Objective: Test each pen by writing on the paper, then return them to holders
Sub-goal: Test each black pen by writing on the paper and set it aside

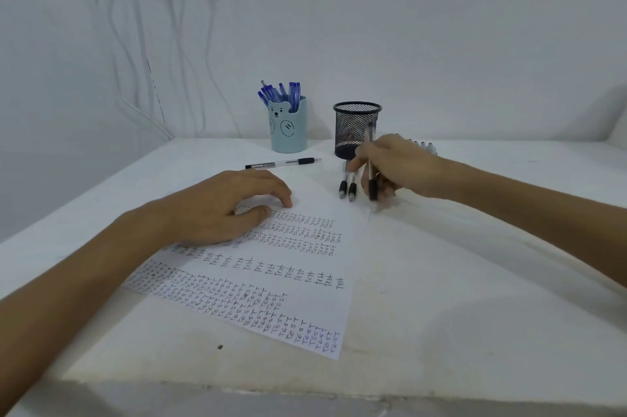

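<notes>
Bear holder [288,128] L of mesh holder [353,134], both behind paper [325,209] on table [458,280].

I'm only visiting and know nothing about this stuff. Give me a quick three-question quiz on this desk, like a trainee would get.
1. True or false: the pale blue bear-faced plastic pen holder holds blue-capped pens.
2. Which hand grips a slim black-gripped pen? A) left B) right C) neither
3. Fill in: the left hand rests on the white sheet of paper covered with the handwritten word ____.
Key: 1 true; 2 B, the right hand; 3 Test.
</notes>
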`<state>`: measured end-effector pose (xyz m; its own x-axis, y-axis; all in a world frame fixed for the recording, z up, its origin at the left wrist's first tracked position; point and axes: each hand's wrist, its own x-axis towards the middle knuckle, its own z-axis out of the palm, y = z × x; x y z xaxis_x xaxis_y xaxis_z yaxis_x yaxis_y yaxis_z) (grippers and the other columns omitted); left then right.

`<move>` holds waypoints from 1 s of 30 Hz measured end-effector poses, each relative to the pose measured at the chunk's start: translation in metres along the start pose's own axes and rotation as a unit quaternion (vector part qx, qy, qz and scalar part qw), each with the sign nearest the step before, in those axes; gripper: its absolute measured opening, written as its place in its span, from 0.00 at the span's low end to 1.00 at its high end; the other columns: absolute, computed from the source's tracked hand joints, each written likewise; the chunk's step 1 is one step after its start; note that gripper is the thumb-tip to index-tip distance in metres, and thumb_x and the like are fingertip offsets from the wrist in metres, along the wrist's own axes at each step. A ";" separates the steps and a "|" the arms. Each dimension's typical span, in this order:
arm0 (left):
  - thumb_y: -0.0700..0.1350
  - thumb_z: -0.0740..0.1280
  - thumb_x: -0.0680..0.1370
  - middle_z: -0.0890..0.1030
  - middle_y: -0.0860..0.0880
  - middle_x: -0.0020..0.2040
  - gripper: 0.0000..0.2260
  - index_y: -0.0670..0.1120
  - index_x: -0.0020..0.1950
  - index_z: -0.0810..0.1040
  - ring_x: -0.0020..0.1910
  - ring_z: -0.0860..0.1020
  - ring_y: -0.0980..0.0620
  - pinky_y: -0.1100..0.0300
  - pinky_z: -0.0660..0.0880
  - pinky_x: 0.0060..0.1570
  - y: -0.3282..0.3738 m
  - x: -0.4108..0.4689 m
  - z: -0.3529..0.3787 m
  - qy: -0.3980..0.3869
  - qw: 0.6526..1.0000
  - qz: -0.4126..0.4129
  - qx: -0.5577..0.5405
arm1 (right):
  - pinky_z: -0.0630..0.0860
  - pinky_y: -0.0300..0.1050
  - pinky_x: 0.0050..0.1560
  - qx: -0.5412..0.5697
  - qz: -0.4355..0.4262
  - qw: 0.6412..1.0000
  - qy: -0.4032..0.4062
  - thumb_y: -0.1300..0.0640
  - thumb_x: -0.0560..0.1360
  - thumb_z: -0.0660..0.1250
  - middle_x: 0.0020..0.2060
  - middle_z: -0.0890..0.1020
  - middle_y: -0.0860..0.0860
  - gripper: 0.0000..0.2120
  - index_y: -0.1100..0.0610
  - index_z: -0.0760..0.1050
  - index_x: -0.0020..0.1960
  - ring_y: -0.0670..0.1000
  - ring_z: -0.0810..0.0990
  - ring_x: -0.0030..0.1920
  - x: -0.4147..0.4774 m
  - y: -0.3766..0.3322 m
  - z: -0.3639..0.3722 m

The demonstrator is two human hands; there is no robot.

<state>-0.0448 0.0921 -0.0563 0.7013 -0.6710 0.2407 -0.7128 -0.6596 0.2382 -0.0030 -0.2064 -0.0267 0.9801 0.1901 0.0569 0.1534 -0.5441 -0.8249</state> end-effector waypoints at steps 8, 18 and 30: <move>0.49 0.63 0.82 0.77 0.64 0.68 0.13 0.57 0.66 0.79 0.70 0.74 0.61 0.55 0.70 0.71 -0.001 0.000 0.000 0.003 1.000 -0.001 -0.014 | 0.66 0.42 0.27 -0.423 -0.071 0.903 0.021 0.56 0.78 0.64 0.23 0.74 0.52 0.18 0.60 0.67 0.32 0.51 0.72 0.27 0.017 -0.020 -0.007; 0.51 0.65 0.81 0.77 0.64 0.68 0.14 0.57 0.66 0.79 0.70 0.74 0.61 0.54 0.70 0.72 -0.001 0.000 0.001 0.003 1.000 -0.002 -0.019 | 0.68 0.42 0.31 -0.438 -0.036 0.897 0.051 0.57 0.78 0.60 0.29 0.80 0.53 0.15 0.61 0.71 0.34 0.54 0.78 0.32 0.044 -0.019 0.003; 0.51 0.65 0.81 0.77 0.63 0.68 0.14 0.57 0.66 0.79 0.70 0.74 0.60 0.52 0.70 0.72 -0.001 0.001 0.001 0.000 1.000 -0.009 -0.015 | 0.80 0.54 0.53 -0.451 -0.253 0.856 0.025 0.59 0.80 0.61 0.56 0.82 0.57 0.12 0.57 0.79 0.60 0.59 0.80 0.56 0.072 -0.031 0.049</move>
<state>-0.0431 0.0919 -0.0573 0.7140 -0.6589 0.2368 -0.6998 -0.6611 0.2706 0.0564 -0.1357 -0.0251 0.7607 0.5640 0.3213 0.5716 -0.8166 0.0802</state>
